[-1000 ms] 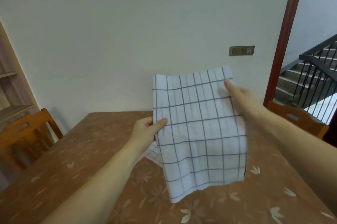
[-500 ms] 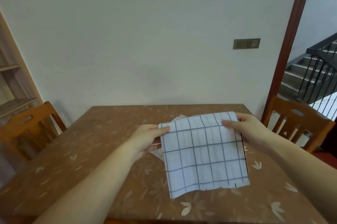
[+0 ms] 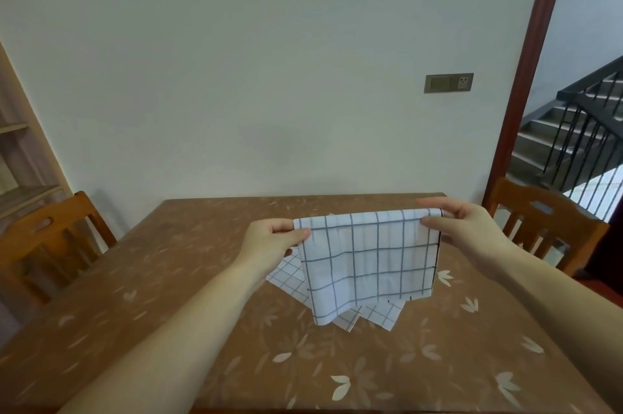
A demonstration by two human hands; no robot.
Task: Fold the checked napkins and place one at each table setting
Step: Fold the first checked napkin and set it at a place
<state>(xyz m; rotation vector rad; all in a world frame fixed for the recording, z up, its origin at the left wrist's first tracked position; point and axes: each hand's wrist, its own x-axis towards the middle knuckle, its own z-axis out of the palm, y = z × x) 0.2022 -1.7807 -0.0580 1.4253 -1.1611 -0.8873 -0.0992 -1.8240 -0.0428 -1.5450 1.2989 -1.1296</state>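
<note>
Checked napkin hanging folded above the worktop, left hand pinching its top-left corner, right hand pinching top-right, spare napkins beneath

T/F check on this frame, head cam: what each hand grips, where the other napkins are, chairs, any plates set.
1. Both hands pinch the top edge of one checked napkin: left hand at its left corner, right hand at its right. True.
2. The held napkin lies flat on the table. False: it hangs from the hands, with its lower edge over the pile.
3. More checked napkins lie on the table under the held one. True.
4. Plates are set at each place. False: no plates are visible.
5. A wooden chair stands on the right side and another chair on the left. True.
</note>
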